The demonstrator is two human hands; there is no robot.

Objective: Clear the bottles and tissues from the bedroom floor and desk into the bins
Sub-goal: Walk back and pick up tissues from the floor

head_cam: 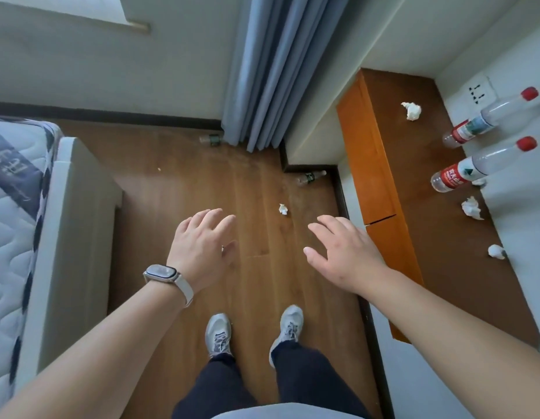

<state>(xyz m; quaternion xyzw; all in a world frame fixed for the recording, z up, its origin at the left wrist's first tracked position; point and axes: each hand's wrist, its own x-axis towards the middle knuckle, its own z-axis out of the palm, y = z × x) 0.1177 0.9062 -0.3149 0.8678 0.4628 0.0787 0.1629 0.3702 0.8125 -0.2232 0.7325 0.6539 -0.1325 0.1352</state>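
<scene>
My left hand (202, 246) and my right hand (344, 252) are stretched out over the wooden floor, fingers apart, holding nothing. A crumpled tissue (283, 209) lies on the floor between and just beyond them. Farther off, a green-labelled bottle (310, 177) lies by the wall corner and another bottle (210, 139) lies beside the curtain. On the brown desk (437, 225) at the right stand two red-capped clear bottles (492, 116) (480, 166). Three crumpled tissues (411, 110) (471, 208) (495, 251) also sit on it.
A bed with a quilted mattress (11, 225) and a white frame fills the left side. A blue-grey curtain (280, 71) hangs at the far wall. My two feet in grey sneakers (253, 331) stand on the floor. A wall socket (477, 89) is behind the desk.
</scene>
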